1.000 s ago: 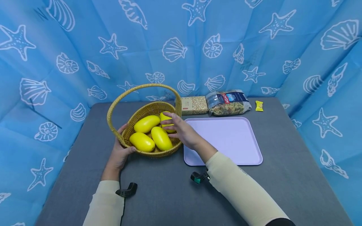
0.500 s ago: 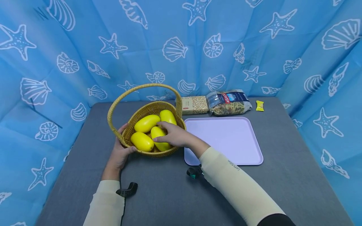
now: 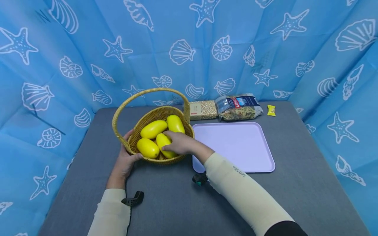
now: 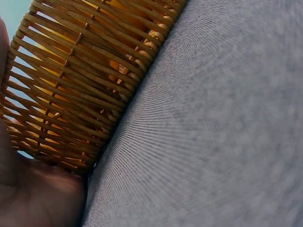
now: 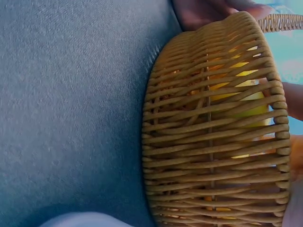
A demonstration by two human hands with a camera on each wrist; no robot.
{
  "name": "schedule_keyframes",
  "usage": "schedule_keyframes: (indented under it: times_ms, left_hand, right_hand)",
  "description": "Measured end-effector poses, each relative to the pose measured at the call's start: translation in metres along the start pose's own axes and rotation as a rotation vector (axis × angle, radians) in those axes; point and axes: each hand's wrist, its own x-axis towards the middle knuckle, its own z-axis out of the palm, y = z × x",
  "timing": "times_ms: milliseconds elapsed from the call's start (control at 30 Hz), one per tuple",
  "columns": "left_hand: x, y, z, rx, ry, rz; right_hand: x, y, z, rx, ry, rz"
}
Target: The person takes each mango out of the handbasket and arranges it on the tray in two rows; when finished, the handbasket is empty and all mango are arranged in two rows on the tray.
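A woven wicker basket (image 3: 160,112) with a tall arched handle stands at the left of the table. In it lie several smooth yellow mangoes (image 3: 153,129). My left hand (image 3: 125,161) grips the basket's left side, thumb over the front rim. Reaching in from the right, my right hand (image 3: 182,144) holds the front-right mango (image 3: 163,141) between thumb and fingers. The left wrist view shows the basket wall (image 4: 71,80) against the left palm (image 4: 42,196). In the right wrist view the wall (image 5: 218,137) partly hides the mango and right hand (image 5: 296,158).
A lilac tray (image 3: 233,147) lies right of the basket. Behind it are a block-shaped pack of pale grains (image 3: 206,109), a bag of pasta (image 3: 240,107) and a small yellow wrapped sweet (image 3: 271,110). A blue shell-print curtain (image 3: 203,65) surrounds the grey table (image 3: 165,196).
My right hand has come down from above the basket's right side onto the front-right mango and taken hold of it. The left hand has stayed on the basket.
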Motion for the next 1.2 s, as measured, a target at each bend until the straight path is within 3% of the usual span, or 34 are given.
schedule_keyframes:
  times_ms: [200,600,833,1200]
  left_hand:
    - [-0.002,0.001,0.001,-0.004,-0.001,-0.002]
    - [-0.002,-0.001,-0.001,0.002,-0.013,-0.008]
    - [-0.002,0.0,0.0,0.012,-0.004,-0.021]
    - [-0.001,0.002,0.0,0.012,0.013,-0.031]
  right_hand:
    - [-0.002,0.007,0.0,0.075,0.059,-0.082]
    - [-0.019,0.023,0.0,0.431,0.144,-0.219]
    - [-0.033,0.026,0.0,0.488,0.237,-0.297]
    - [-0.062,0.04,-0.006,0.552,0.341,-0.335]
